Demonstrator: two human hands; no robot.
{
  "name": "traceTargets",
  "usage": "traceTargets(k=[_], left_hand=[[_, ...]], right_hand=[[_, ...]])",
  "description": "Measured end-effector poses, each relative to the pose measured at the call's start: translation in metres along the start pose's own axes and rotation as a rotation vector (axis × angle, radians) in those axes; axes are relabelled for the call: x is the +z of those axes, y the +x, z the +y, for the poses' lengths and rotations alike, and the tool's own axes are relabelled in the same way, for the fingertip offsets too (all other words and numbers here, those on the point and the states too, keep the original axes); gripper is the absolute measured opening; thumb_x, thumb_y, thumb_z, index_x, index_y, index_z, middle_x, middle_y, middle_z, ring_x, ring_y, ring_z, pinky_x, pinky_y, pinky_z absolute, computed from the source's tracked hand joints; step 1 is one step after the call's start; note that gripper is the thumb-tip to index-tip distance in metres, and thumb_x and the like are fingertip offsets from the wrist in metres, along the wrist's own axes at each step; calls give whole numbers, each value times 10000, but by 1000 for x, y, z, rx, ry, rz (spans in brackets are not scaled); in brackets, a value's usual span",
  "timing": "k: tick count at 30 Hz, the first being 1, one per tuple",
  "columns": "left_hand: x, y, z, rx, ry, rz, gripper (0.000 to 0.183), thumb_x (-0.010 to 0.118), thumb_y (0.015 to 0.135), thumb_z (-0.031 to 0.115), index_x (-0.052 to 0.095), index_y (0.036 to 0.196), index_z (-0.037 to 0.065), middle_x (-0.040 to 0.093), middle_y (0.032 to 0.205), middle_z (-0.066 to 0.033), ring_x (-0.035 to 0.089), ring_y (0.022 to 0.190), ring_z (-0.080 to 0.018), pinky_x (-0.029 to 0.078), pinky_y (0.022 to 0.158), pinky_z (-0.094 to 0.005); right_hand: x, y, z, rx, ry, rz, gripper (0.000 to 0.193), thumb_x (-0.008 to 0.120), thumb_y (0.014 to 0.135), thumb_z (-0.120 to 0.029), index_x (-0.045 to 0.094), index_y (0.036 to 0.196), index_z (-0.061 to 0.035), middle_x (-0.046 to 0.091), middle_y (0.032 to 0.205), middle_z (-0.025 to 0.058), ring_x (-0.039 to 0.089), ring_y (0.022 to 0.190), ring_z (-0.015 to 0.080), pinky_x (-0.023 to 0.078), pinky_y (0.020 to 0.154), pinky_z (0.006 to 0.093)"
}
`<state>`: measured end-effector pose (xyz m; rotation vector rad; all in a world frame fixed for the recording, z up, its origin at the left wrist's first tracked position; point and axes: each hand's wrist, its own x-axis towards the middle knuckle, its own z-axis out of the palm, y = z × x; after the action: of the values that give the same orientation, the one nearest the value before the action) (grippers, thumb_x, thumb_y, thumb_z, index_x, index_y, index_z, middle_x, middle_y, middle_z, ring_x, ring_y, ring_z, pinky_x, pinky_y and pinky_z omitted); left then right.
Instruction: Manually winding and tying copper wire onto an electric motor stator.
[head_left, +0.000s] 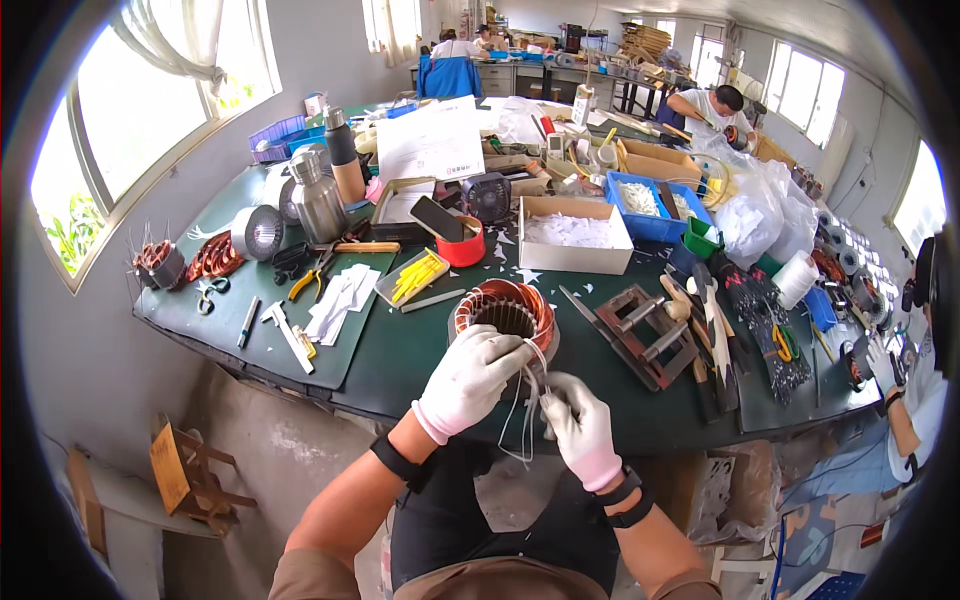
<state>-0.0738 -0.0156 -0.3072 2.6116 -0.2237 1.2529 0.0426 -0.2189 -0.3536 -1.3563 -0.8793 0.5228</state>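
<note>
A motor stator (532, 302) with copper windings stands at the table's front edge, its open bore facing up. My left hand (468, 378), in a white glove, rests against its near rim with fingers bent and pressed together at the white cord. Thin white cord (529, 425) runs from that rim and hangs in loops between my hands. Just to the right and lower, my right hand (582, 425), gloved too, pinches the cord close to the stator. Its fingertips are partly hidden and slightly blurred.
A metal clamp frame (645, 335) and several hand tools lie right of the stator. Behind it are a white box of paper pieces (575, 235), a red tub (461, 245) and a tray of yellow sticks (412, 280). Scissors (212, 294) lie left. Co-workers sit farther off.
</note>
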Motion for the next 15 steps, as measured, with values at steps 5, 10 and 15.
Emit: traceTargets(k=[5,10,15], left_hand=[[-4,1,0,-10,22,11,519,763,691,-78,759,1200,26,718,1147,-124,677,1040,-355,556,955,-465],[-6,1,0,-24,-20,-8,482,771,716,-78,759,1186,24,720,1139,-123,679,1018,-353,559,934,-464],[-4,0,-2,-34,-44,1,479,775,731,-80,747,1198,25,719,1136,-124,673,1027,-360,554,938,-466]], right_hand=[[0,20,-76,-204,97,-133,184,737,986,-8,771,1166,-12,687,937,32,631,724,108,510,644,257],[-35,0,-116,-620,-155,-80,223,703,986,-102,766,1172,4,778,1099,195,725,1106,367,514,1087,456],[-142,-169,48,307,135,147,298,549,1101,-178,658,1276,38,766,819,183,766,781,313,586,935,417]])
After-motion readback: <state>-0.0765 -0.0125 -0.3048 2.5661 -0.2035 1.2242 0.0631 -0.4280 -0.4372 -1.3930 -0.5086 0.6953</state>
